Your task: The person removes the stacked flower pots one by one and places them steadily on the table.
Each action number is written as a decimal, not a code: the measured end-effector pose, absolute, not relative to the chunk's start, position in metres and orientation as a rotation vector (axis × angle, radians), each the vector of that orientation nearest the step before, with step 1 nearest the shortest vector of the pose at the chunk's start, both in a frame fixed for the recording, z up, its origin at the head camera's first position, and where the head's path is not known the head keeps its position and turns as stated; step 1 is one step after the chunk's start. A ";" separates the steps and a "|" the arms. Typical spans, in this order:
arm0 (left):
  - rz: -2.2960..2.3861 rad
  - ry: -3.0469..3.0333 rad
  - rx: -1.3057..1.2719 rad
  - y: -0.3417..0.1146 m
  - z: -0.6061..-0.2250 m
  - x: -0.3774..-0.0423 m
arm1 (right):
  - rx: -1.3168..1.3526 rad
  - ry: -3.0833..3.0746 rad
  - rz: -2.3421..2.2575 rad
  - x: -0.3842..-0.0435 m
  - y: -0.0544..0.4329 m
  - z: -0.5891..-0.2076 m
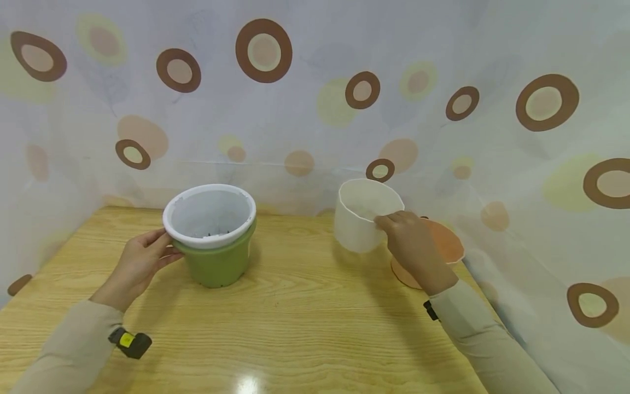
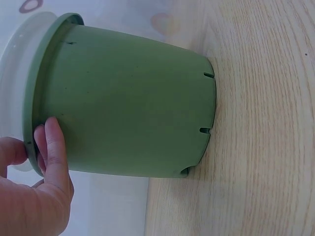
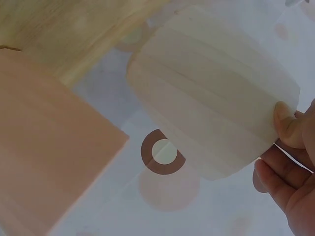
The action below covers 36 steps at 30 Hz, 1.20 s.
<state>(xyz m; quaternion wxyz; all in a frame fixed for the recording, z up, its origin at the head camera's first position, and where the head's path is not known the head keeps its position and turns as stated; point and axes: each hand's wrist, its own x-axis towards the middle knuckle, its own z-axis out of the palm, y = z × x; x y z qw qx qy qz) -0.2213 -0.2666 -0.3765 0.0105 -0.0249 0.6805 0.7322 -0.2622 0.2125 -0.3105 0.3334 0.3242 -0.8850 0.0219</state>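
On the left of the table stands a green flowerpot (image 1: 216, 265) with a white flowerpot (image 1: 209, 210) nested inside, its rim above the green one. My left hand (image 1: 143, 262) pinches the green pot's rim, thumb at the lip and fingers (image 2: 56, 147) beneath it against the wall. Toward the back right, my right hand (image 1: 408, 241) pinches the rim of a plain white, cylinder-like pot (image 1: 356, 227), which looks raised off the table. Behind the right wrist, an orange flared pot (image 1: 445, 243) is partly hidden. The right wrist view shows the thumb (image 3: 288, 128) on the white wall.
The wooden table (image 1: 275, 317) runs between the two arms. A patterned sheet (image 1: 305, 109) hangs along its back and right edges, close behind the pots.
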 end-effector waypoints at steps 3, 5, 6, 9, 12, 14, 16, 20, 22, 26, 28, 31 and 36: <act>2.295 2.119 -0.069 -0.267 -0.377 -0.221 | 0.851 -2.300 0.048 -0.262 0.216 -0.313; 2.310 2.107 -0.068 -0.267 -0.377 -0.221 | 0.860 -2.285 0.042 -0.263 0.219 -0.316; 2.319 2.099 -0.069 -0.267 -0.377 -0.221 | 0.862 -2.276 0.036 -0.263 0.220 -0.317; 2.335 2.078 -0.059 -0.267 -0.379 -0.221 | 0.874 -2.250 0.022 -0.263 0.222 -0.321; 2.354 2.055 -0.051 -0.267 -0.380 -0.221 | 0.878 -2.249 0.023 -0.262 0.225 -0.325; 2.357 2.053 -0.050 -0.267 -0.380 -0.222 | 0.870 -2.270 0.029 -0.261 0.226 -0.328; 2.354 2.059 -0.054 -0.267 -0.380 -0.221 | 0.855 -2.308 0.035 -0.260 0.227 -0.330; 2.344 2.077 -0.056 -0.267 -0.380 -0.221 | 0.813 -2.382 0.037 -0.257 0.230 -0.337; 2.346 2.077 -0.050 -0.266 -0.380 -0.221 | 0.807 -2.391 0.032 -0.256 0.231 -0.340; 2.349 2.069 -0.033 -0.267 -0.379 -0.221 | 0.819 -2.365 0.014 -0.256 0.232 -0.348; 2.355 2.059 -0.035 -0.267 -0.379 -0.221 | 0.828 -2.360 0.011 -0.256 0.233 -0.350; 2.352 2.061 -0.040 -0.267 -0.379 -0.222 | 0.837 -2.372 0.011 -0.255 0.233 -0.353; 2.333 2.078 -0.058 -0.268 -0.379 -0.221 | 0.856 -2.387 0.022 -0.255 0.234 -0.359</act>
